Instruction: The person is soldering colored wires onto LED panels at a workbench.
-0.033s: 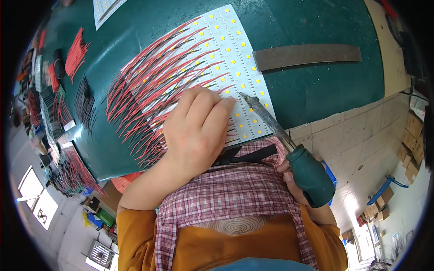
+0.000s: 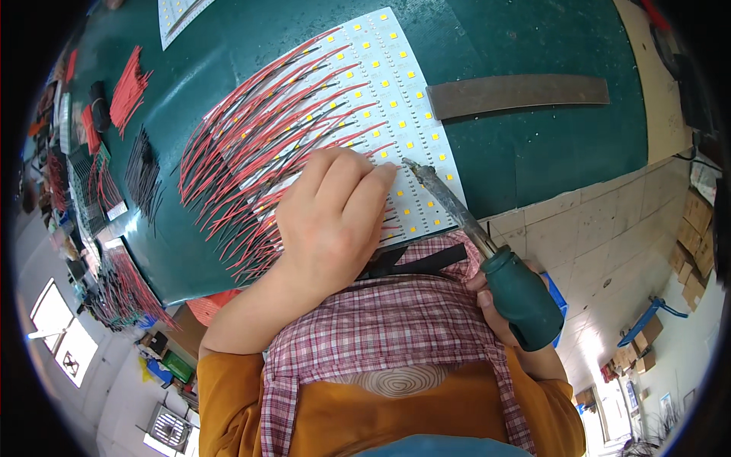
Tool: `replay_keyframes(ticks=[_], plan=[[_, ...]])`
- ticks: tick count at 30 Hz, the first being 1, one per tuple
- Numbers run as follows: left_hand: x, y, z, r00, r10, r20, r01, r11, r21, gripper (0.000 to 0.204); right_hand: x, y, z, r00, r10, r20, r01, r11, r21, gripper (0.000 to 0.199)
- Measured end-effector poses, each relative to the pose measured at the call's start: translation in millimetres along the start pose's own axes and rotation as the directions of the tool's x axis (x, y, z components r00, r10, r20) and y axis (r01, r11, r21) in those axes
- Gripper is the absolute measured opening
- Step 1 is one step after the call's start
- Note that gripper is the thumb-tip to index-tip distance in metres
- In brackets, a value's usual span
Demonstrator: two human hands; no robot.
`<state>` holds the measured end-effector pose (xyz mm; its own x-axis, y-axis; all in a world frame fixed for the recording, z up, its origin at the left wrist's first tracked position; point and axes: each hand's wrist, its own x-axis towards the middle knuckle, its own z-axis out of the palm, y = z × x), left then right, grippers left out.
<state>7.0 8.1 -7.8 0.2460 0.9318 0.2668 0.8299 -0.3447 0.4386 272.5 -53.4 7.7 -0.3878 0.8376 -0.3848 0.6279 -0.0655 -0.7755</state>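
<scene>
A white LED circuit board with yellow chips lies on the green table, its rows of solder pads carrying many red and black wires that fan out to the left. My left hand rests over the board, fingers pinched on a thin red wire whose end shows at the fingertips; the rest of that wire is hidden. In my right hand, partly covered by the handle, is a soldering iron with a dark green grip. Its worn tip is at the pads just right of my left fingertips.
A flat grey-brown strip lies right of the board. Loose red wires and black wires sit in bunches on the left of the green table. Another board is at the far left. More wired pieces crowd the left edge.
The soldering iron's tip has shifted very slightly left, toward my left fingertips. My left hand has barely moved.
</scene>
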Motion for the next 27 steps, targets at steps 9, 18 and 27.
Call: replay_keyframes(ticks=[9,18,27], plan=[[-1,3,3,0.999,0.009,0.033,-0.012,0.996,0.087,0.027,-6,13,11,0.998,-0.01,-0.068,0.011,1.0,0.026,0.009],[0,2,5,0.999,0.028,0.044,-0.033,0.992,0.124,0.028,0,6,2,0.999,-0.031,-0.012,0.03,0.997,-0.065,0.017],[-5,-13,4,0.995,0.045,0.086,-0.053,0.994,0.097,0.026,-6,15,16,0.993,0.059,-0.106,-0.029,0.964,0.266,0.014]])
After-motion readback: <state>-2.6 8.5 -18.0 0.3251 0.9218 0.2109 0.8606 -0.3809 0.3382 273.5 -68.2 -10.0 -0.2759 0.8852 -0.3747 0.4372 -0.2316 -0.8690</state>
